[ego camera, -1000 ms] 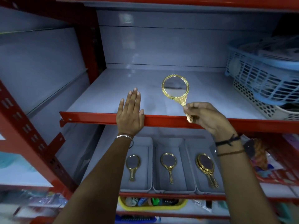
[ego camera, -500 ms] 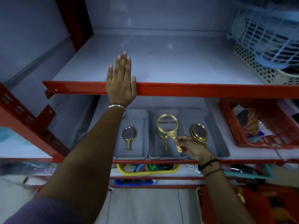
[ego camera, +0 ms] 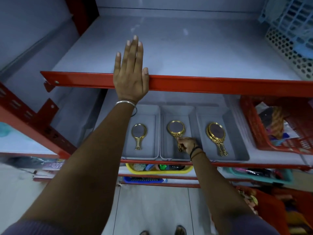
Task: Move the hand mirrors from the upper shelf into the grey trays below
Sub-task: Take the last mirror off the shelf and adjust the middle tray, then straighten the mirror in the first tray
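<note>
Three grey trays sit side by side on the lower shelf: the left tray, the middle tray and the right tray. A gold hand mirror lies in the left tray. Two stacked gold mirrors lie in the right tray. My right hand is down in the middle tray, shut on the handle of a gold mirror that lies over another one there. My left hand rests flat, fingers spread, on the red front edge of the upper shelf, which holds no mirrors.
Blue and white plastic baskets stand at the upper shelf's right end. A red basket of goods sits right of the trays. Below are a yellow tray, a blue tray and a teal tray. Red uprights frame the left side.
My right hand carried the gold mirror from the upper shelf's front edge down into the middle tray and laid it on the mirror there. My left hand stayed on the shelf edge.
</note>
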`<state>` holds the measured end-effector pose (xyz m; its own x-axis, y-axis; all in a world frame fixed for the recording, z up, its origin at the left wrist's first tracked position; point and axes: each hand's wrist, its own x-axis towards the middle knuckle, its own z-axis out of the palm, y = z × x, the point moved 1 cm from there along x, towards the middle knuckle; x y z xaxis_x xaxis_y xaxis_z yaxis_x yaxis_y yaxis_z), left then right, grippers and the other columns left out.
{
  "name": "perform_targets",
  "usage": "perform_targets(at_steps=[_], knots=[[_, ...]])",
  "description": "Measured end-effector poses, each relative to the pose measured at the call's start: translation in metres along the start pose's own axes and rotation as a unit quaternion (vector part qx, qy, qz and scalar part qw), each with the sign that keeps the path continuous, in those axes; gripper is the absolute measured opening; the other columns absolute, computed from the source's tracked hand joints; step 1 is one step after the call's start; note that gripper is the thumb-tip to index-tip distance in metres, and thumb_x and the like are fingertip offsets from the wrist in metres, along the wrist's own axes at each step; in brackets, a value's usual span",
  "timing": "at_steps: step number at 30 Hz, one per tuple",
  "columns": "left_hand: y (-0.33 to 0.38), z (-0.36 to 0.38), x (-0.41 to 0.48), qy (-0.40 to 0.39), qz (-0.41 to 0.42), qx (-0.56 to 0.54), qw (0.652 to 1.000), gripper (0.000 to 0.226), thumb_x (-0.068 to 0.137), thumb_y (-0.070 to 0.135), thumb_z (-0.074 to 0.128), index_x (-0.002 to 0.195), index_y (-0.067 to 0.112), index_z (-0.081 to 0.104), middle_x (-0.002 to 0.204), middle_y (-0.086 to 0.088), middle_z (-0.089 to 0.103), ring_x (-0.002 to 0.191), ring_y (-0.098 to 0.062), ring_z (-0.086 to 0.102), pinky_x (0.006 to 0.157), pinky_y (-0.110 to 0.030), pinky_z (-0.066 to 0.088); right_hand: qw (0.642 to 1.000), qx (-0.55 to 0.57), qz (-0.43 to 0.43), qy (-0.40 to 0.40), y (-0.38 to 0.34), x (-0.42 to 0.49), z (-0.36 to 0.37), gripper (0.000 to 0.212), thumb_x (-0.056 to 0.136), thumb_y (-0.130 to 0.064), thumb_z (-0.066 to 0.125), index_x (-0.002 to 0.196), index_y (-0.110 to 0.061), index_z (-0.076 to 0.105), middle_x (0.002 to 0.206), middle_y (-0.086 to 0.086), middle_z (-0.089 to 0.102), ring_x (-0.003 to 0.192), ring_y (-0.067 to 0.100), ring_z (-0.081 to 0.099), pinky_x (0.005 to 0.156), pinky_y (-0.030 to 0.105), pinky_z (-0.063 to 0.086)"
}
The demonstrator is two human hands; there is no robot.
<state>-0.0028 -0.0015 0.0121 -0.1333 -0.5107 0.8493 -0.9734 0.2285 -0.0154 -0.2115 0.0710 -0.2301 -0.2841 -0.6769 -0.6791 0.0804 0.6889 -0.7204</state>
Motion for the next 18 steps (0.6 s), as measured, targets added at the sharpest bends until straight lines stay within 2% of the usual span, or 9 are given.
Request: perform_targets(at_steps=[1,6,9,13,15,17,18], knots=[[0.0,0.0,0.0,-0.001,0.001,0.0,1.0,0.059,0.094,0.033,0.016,0.139,0.004,0.039,0.145,-0.012,0.046,0.137,-0.023,0.04,0.119,-0.021,-0.006,1.0,-0.013,0.001,0.018,-0.002,-0.002,0.001,0.014,0.083,-0.011,0.067,0.07,-0.013,0.062,0.056,0.004,0.049,0.051,0.013,0.037,0.05,0.023,0.033],[0.0,0.002,0.0,-0.014,0.003,-0.001,1.0,0.062,0.094,0.035,0.01,0.14,0.004,0.039,0.145,-0.012,0.046,0.137,-0.022,0.037,0.119,-0.022,-0.007,0.99,-0.115,-0.027,0.082,-0.003,-0.004,0.005,0.04,0.08,-0.018,0.07,0.05,-0.014,0.044,0.051,0.005,0.043,0.047,0.015,0.038,0.048,0.024,0.035],[0.0,0.0,0.001,-0.029,0.004,-0.015,0.999,0.061,0.094,0.034,0.012,0.14,0.004,0.038,0.146,-0.012,0.045,0.137,-0.023,0.038,0.119,-0.022,-0.008,0.986,-0.108,-0.051,0.118,-0.008,-0.017,0.005,0.037,0.076,-0.019,0.074,0.05,-0.014,0.048,0.058,0.005,0.053,0.059,0.018,0.051,0.062,0.028,0.046],[0.004,-0.007,-0.005,-0.018,-0.033,-0.073,0.997,0.054,0.093,0.028,0.026,0.141,0.005,0.037,0.148,-0.015,0.042,0.14,-0.023,0.028,0.119,-0.023,-0.01,0.987,-0.013,-0.133,0.094,-0.024,-0.039,0.014,0.033,0.077,-0.015,0.072,0.052,-0.019,0.051,0.058,0.0,0.054,0.06,0.016,0.049,0.066,0.03,0.045],[0.009,-0.01,-0.021,-0.02,-0.053,-0.137,0.989,0.052,0.093,0.022,0.033,0.142,0.006,0.032,0.152,-0.017,0.031,0.146,-0.018,0.01,0.118,-0.024,-0.015,0.982,0.014,-0.171,0.084,-0.035,-0.056,0.025,0.028,0.077,-0.017,0.072,0.055,-0.023,0.055,0.065,-0.001,0.058,0.067,0.016,0.052,0.069,0.029,0.046],[0.012,-0.011,-0.051,-0.047,-0.039,-0.196,0.979,0.053,0.091,0.017,0.036,0.143,0.01,0.024,0.16,-0.001,0.007,0.146,-0.005,-0.011,0.119,-0.026,-0.015,0.975,0.026,-0.215,0.051,-0.045,-0.072,0.039,0.026,0.081,-0.013,0.068,0.058,-0.018,0.058,0.064,-0.003,0.056,0.064,0.011,0.051,0.064,0.022,0.045],[0.012,-0.011,-0.07,-0.065,-0.027,-0.212,0.975,0.055,0.091,0.017,0.037,0.143,0.013,0.022,0.16,0.01,-0.006,0.145,-0.001,-0.014,0.12,-0.027,-0.014,0.972,0.03,-0.231,0.027,-0.049,-0.079,0.046,0.02,0.083,-0.01,0.065,0.064,-0.014,0.061,0.064,-0.004,0.056,0.063,0.008,0.05,0.062,0.019,0.044]])
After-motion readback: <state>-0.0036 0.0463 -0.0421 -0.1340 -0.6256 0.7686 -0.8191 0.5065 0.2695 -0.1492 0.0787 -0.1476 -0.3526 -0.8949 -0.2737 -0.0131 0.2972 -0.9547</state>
